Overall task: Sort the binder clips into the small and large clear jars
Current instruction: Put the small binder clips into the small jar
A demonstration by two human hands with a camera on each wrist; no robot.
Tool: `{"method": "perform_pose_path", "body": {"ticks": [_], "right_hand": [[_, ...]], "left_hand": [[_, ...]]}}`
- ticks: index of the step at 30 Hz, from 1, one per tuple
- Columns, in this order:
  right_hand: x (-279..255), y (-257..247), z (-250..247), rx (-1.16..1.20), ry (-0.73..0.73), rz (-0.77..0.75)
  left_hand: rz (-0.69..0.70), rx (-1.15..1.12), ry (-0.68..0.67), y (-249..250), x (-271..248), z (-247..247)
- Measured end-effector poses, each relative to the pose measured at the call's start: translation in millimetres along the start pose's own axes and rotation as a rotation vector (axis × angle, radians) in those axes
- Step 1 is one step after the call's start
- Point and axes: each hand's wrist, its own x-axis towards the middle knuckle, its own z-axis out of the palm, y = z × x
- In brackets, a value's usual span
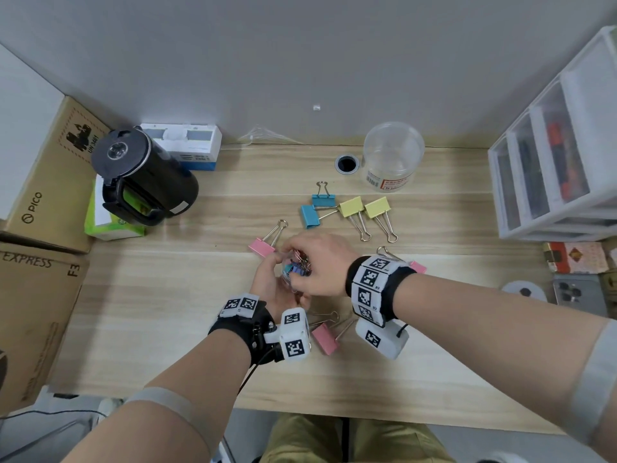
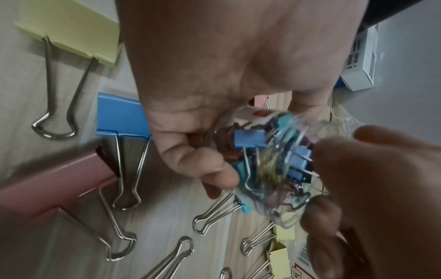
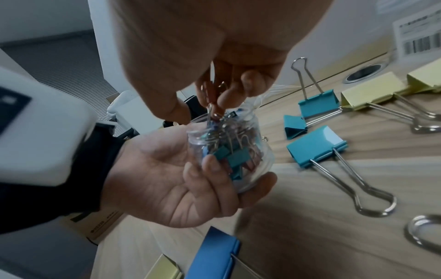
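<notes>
The left hand [image 3: 181,190] cradles the small jar [image 3: 229,151] above the desk [image 1: 167,295], fingers curled round its lower wall with fingertips pressed on the clear side. The jar is packed nearly to its mouth with small clips [image 2: 250,139] in blue, teal and pinkish tones, their wire handles crowding the opening. The right hand [image 3: 226,56] reaches down from above, thumb and fingers pinched together on the wire handles of one more small clip [image 3: 212,111] that sits right at the jar's mouth; whether that clip is already among the others or just above them is hard to tell. The small half of the sorting looks almost finished, since no loose small clips show on the desk. The large half looks untouched: the large jar [image 1: 392,155] stands at the back of the desk, well apart from the hands, seemingly with nothing in it, though its wall is cloudy. Large clips lie scattered on the wood: two teal clips [image 1: 315,208] and two yellow clips [image 1: 364,208] between the hands and the large jar, a pink clip [image 1: 262,247] just beside the left fingers, another pink clip [image 1: 325,337] under the wrists. A further pink one peeks from behind the right wrist.
</notes>
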Motion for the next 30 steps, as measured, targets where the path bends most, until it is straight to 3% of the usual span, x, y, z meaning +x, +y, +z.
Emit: {"method": "perform_pose_path", "body": {"ticks": [6,9,11,12,15,18,21,24,28,30], "right_hand": [[-16,9,-7,0.194,0.162,-0.017],[-18,12,-13,0.341,0.353,0.074],[-17,18,-21,0.366,0.396,0.234],[-15,24,-23,0.364,0.344,0.333],[-12,36,-16,0.474,-0.004,0.597],[-18,39,-6,0.686,-0.187,0.664],[-25,40,-7,0.837,-0.211,0.686],[-29,44,-15,0.989,-0.138,0.718],[-29,44,-29,1.058,-0.076,0.599],[-28,41,-29,0.916,-0.072,0.461]], "left_hand": [[0.034,0.045,-0.064,-1,-2,1],[0.035,0.022,-0.136,-2,-6,0],[0.024,0.002,-0.181,-2,-7,0],[0.016,-0.001,-0.201,-2,-8,0],[0.005,0.042,-0.255,-3,-7,1],[-0.017,0.108,-0.264,-4,-8,8],[-0.051,0.106,-0.259,-5,-10,9],[-0.065,0.086,-0.245,-3,-8,3],[-0.06,0.055,-0.219,-3,-5,0],[-0.055,0.055,-0.208,-4,-4,1]]}}
